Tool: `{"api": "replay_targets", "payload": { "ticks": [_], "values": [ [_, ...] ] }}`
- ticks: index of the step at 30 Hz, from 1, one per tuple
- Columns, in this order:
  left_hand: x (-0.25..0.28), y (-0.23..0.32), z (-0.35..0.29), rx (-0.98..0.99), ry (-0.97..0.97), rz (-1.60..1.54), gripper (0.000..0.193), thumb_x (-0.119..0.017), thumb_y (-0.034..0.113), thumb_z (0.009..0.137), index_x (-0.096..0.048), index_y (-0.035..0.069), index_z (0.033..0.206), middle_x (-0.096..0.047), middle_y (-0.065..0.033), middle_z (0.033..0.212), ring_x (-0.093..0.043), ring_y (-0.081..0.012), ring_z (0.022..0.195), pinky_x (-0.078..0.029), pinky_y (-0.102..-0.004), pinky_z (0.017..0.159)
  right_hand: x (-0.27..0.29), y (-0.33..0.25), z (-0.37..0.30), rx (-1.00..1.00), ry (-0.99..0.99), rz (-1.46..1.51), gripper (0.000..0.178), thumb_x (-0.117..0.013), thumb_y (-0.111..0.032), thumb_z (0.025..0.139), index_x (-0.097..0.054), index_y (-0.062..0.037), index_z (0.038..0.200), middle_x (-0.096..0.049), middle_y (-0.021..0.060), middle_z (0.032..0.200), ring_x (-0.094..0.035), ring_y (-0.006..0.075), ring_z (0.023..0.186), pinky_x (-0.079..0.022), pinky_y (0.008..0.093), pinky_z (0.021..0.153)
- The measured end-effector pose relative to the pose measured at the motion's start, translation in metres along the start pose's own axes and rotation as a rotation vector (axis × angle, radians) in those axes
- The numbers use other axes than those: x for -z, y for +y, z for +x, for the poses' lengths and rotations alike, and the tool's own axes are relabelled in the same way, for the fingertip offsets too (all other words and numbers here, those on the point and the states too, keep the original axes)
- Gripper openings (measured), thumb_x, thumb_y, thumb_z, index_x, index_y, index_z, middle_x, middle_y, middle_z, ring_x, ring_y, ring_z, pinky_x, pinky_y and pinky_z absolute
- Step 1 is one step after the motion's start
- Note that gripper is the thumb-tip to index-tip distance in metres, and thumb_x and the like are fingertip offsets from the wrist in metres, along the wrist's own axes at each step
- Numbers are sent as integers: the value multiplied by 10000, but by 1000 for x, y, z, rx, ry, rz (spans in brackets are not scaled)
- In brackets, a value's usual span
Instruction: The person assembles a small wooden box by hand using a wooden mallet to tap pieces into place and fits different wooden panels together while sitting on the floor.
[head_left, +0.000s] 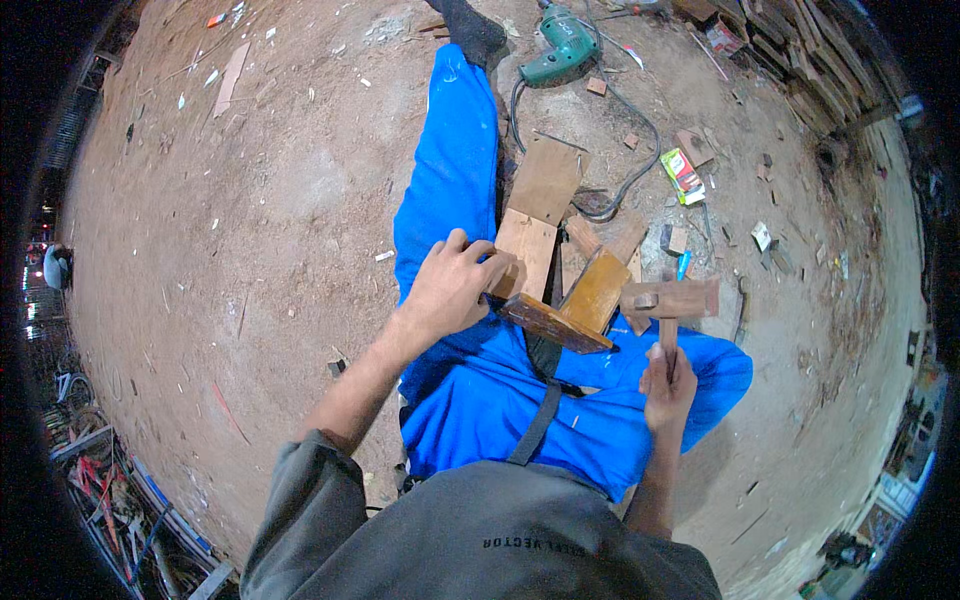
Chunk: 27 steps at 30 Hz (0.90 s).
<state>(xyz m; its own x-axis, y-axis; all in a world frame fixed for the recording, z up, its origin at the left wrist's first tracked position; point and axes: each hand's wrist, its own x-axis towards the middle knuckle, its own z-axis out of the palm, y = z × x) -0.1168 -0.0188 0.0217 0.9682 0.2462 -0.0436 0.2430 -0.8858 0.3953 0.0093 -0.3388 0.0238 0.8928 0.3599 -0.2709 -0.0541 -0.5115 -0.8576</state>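
My right hand [670, 388] is closed around the handle of a wooden mallet [692, 298], whose block head is raised beside the varnished wood. Across my lap sits a wooden assembly made of a glossy amber board [598, 288], a darker edge-on board [556, 323] and paler plain boards [527, 240]. My left hand [455, 285] grips the left side of this assembly, fingers curled at the edge of the boards. The fingertips are partly hidden, and whether anything small is pinched there cannot be made out.
A green power drill [562, 50] lies beyond my outstretched leg, its dark cord [640, 180] looping toward the boards. To the right are a small yellow-green box [683, 177], a blue marker-like item [684, 265] and wood offcuts. Stacked planks [820, 70] stand far right; clutter [110, 500] lines the left.
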Motion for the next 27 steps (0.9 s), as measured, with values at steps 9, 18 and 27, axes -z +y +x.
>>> {"api": "replay_targets", "payload": {
  "ticks": [9, 18, 27],
  "values": [
    [-10, -39, 76, 25, -157, -191, 560, -717, 327, 825, -609, -21, 1250, -705, -266, 1022, -701, -424, 819, -563, -497, 747, -39, 11, -33, 34, 87, 25, 260, -829, -135, 840, -594, -36, 893, -496, -27, 598, -427, 45, 532, -371, 251, 480],
    [-52, -22, 121, 455, -119, -103, 695, -860, 501, 699, -597, -25, 1069, -694, -268, 1039, -682, -414, 1003, -545, -472, 839, -33, 17, -23, 62, 90, 3, 256, -791, -171, 881, -586, -21, 844, -524, 37, 580, -479, 80, 499, -391, 288, 472],
    [-49, 12, 130, 238, -153, -303, 620, -813, 303, 754, -447, 1, 1153, -698, -258, 940, -689, -439, 905, -560, -455, 769, 9, 29, -22, 171, 179, 14, 258, -675, -156, 960, -550, 0, 796, -568, 145, 617, -578, 200, 520, -416, 384, 500]
  ]
}}
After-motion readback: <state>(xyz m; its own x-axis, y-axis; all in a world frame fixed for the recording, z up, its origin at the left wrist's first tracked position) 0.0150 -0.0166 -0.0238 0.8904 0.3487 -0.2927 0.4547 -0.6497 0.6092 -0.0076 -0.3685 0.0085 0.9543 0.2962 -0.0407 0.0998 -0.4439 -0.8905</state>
